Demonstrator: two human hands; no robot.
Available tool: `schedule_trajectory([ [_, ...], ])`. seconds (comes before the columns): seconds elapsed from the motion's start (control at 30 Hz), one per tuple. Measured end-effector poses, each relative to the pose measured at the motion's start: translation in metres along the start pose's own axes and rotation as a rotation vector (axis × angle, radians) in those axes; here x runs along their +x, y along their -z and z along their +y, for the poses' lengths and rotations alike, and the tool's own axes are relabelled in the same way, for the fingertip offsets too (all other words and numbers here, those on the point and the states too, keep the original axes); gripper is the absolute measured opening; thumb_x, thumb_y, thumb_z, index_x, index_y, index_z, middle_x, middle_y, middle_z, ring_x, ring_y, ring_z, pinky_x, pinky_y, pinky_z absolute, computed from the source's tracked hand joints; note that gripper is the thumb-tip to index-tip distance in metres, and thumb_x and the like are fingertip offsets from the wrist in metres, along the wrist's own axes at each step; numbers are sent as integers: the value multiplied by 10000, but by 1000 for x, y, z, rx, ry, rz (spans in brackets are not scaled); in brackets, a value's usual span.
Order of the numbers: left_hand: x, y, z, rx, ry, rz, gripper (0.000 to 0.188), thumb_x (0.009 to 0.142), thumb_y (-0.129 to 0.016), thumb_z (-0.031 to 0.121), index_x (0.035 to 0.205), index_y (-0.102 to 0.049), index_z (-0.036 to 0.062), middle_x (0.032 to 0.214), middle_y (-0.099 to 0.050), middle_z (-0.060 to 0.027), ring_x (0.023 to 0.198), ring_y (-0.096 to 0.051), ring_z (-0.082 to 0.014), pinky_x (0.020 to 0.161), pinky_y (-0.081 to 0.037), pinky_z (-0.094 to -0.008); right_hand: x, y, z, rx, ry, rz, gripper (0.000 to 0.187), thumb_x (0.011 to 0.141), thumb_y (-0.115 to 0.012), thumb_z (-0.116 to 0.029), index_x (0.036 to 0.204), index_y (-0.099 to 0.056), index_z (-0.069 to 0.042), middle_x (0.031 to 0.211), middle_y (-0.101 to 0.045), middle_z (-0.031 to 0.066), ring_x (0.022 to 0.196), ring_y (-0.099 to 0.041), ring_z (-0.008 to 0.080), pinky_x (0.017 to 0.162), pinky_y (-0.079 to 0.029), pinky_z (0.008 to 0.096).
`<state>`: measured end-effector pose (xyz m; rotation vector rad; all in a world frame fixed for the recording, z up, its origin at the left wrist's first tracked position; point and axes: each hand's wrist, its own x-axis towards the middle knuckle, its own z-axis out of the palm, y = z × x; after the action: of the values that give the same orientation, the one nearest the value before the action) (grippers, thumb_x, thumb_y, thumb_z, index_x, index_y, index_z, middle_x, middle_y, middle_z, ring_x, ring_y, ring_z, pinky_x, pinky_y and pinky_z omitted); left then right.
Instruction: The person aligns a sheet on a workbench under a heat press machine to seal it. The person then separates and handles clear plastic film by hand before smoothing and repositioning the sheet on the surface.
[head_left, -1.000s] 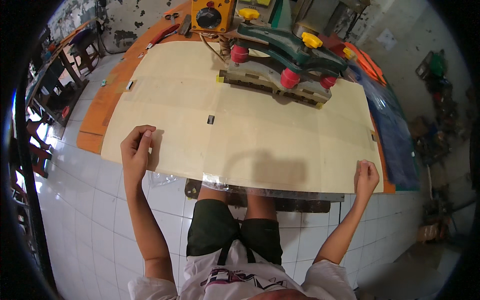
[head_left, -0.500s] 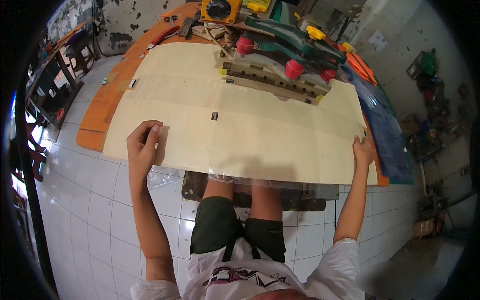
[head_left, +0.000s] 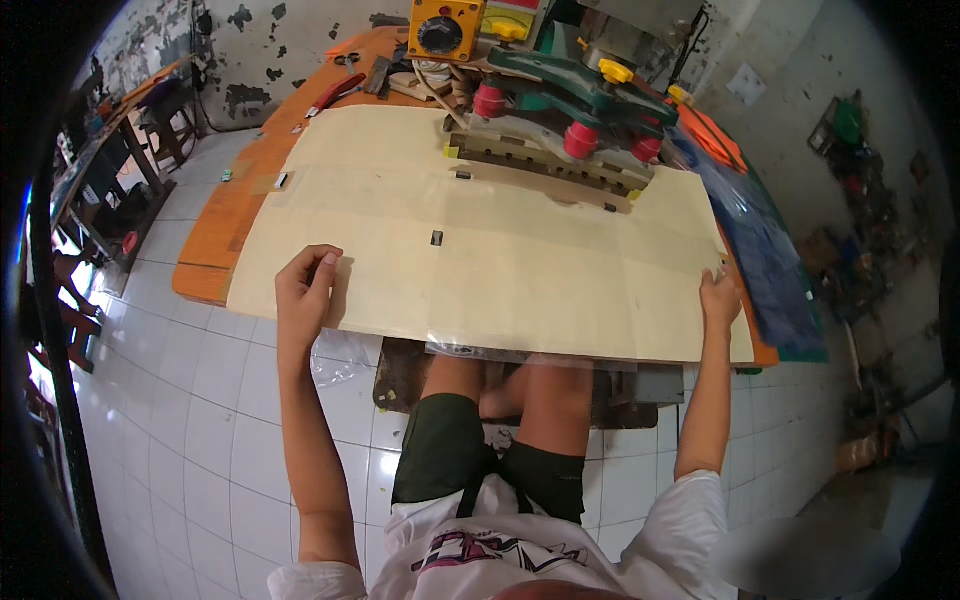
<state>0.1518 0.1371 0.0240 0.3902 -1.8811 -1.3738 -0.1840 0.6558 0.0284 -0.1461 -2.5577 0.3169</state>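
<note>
A large cream sheet point(head_left: 540, 275) with fold lines covers most of the table in front of me. Over its left part, my left hand point(head_left: 306, 288) is closed, thumb pressed against curled fingers; whatever they hold cannot be made out. By the sheet's right edge, my right hand point(head_left: 719, 298) has its fingers pinched together, and their contents are too small to name. Several small dark tabs lie on the sheet, one of them point(head_left: 437, 238) near its middle. Clear plastic film point(head_left: 470, 351) shows along the front edge. Beyond the sheet stands a press head point(head_left: 570, 88), green with red cylinders, above a slotted bar point(head_left: 545, 165).
An orange tabletop point(head_left: 205, 255) shows on the left. At the back are a yellow box with a dial point(head_left: 440, 35), a red-handled cutter point(head_left: 335, 92) and scissors point(head_left: 347, 60). Blue plastic sheeting point(head_left: 775, 270) lies on the right. Crumpled clear plastic point(head_left: 340, 360) hangs below the front edge.
The whole view has shifted slightly, with the table appearing a little lower and its left side further right. Both hands keep nearly the same closed poses over the sheet.
</note>
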Motion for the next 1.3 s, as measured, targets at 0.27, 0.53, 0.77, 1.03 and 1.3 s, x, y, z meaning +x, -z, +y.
schedule_trajectory([
  [0.27, 1, -2, 4, 78, -2, -13, 173, 922, -553, 113, 938, -637, -37, 702, -544, 9, 657, -485, -68, 596, -393, -222, -10, 19, -12, 400, 223, 192, 255, 833, -587, -17, 1081, -643, 1, 974, -689, 152, 885, -656, 309, 780, -502, 377],
  [0.53, 3, -2, -10, 37, -14, -11, 172, 926, -552, 114, 943, -639, -32, 713, -557, 3, 654, -495, -70, 605, -409, -219, -100, 105, -52, 547, 584, 468, 124, 795, -640, 47, 911, -670, 14, 894, -691, 137, 816, -663, 262, 728, -516, 331],
  [0.77, 2, 0, -10, 48, 3, -7, 174, 918, -559, 111, 941, -642, -40, 757, -595, -7, 679, -511, -66, 622, -430, -223, -142, 144, -36, 683, 934, 659, 214, 785, -576, 134, 952, -584, 0, 895, -670, 172, 779, -648, 282, 680, -539, 343],
  [1.03, 4, 1, -11, 64, 3, -25, 181, 926, -555, 125, 954, -637, -34, 726, -562, 3, 669, -496, -67, 620, -410, -218, -128, 155, -21, 892, 829, 824, 168, 900, -522, 81, 1057, -540, 26, 988, -639, 211, 895, -637, 262, 742, -571, 337],
  [1.3, 4, -3, -11, 77, 48, -13, 181, 926, -552, 125, 944, -640, -33, 725, -555, 4, 668, -484, -62, 609, -399, -213, -87, 146, -27, 851, 187, 659, 170, 900, -615, -55, 1051, -624, 25, 1012, -662, 158, 890, -638, 204, 748, -534, 306],
])
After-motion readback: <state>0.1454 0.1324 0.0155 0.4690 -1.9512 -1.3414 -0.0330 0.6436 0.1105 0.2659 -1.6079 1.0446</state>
